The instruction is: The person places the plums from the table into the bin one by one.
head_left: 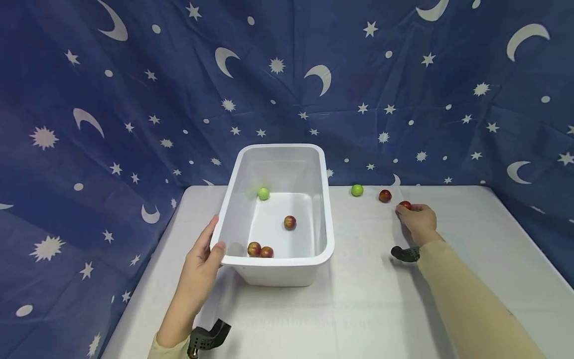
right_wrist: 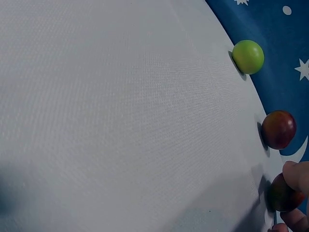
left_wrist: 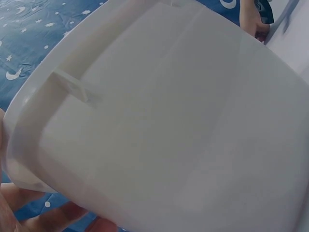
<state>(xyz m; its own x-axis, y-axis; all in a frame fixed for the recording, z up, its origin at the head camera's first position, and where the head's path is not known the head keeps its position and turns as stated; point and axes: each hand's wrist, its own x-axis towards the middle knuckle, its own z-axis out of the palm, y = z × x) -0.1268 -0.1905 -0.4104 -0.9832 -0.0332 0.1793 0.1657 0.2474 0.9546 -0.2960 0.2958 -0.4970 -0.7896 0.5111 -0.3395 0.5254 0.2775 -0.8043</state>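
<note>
a white tub [head_left: 278,262] holds one green fruit [head_left: 263,193] at 11 o'clock and three red-yellow fruits [head_left: 290,222]. on the pale grey table [head_left: 358,299], a green fruit [head_left: 357,190] and dark red fruits [head_left: 385,195] lie at 1 o'clock. the backdrop [head_left: 134,99] is navy with white moons and stars.

Red fruit [right_wrist: 285,193] half under fingertips [right_wrist: 298,176] — cut by frame edge.

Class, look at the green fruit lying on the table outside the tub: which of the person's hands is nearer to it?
Right. The right hand pinches a red fruit two fruits along from the green fruit; the left hand holds the white tub at its far side.
</note>
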